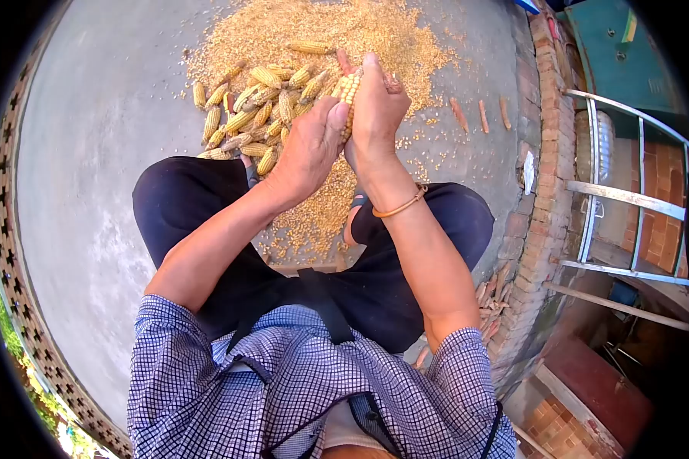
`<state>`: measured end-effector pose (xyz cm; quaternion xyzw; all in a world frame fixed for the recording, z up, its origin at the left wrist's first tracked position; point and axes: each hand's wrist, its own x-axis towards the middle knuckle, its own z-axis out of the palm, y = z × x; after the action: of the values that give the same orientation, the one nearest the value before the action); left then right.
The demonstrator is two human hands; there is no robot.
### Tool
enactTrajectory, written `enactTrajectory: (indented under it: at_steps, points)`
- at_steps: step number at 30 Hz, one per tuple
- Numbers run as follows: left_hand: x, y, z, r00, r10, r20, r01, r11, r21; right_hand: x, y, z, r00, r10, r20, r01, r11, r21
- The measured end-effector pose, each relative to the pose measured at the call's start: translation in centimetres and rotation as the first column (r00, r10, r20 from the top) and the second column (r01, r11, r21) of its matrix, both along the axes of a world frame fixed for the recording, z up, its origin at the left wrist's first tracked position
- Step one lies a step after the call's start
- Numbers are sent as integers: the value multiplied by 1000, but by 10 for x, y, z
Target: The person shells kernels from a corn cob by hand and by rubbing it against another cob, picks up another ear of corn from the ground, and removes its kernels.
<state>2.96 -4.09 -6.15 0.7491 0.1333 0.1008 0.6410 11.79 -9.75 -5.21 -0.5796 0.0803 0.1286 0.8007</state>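
Both hands grip one corn cob [349, 96] of pale yellow kernels, held tilted above the floor in front of my knees. My left hand [314, 144] presses against its left side with the thumb on the kernels. My right hand [380, 107] wraps around its right side, thumb pointing up; a bracelet [403, 202] sits on that wrist. The fingers behind the cob are partly hidden. Just left of the hands lies a pile of unshelled corn cobs [241, 120]. Loose kernels [245, 38] spread beyond it, and more kernels [314, 214] lie between my legs.
Several bare reddish cobs [483, 116] lie on the concrete floor [92, 191] at right, with a heap of them [491, 301] by the low brick edge [547, 145]. Beyond it stand a metal ladder-like frame [628, 195] and a green cabinet [631, 57]. A perforated wall [15, 283] curves along the left.
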Motion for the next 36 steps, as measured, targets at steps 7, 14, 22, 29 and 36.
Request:
enactTrajectory:
  at_steps: [7, 14, 22, 29, 36]
  points:
    - [3, 22, 9, 979, 76, 190, -129, 950, 286, 5, -17, 20, 947, 321, 9, -316, 926, 204]
    - [5, 12, 5, 999, 41, -10, -32, 898, 438, -7, -10, 15, 991, 115, 62, -121, 987, 108]
    - [6, 3, 7, 999, 34, 36, -41, 979, 200, -2, -1, 17, 1000, 18, 25, -20, 995, 96]
    - [-1, 25, 2, 997, -66, 28, 59, 980, 188, 6, -13, 18, 984, 174, -44, -165, 974, 154]
    - [1, 29, 10, 999, -28, 35, 12, 914, 405, 1, -10, 20, 968, 245, 60, -252, 956, 149]
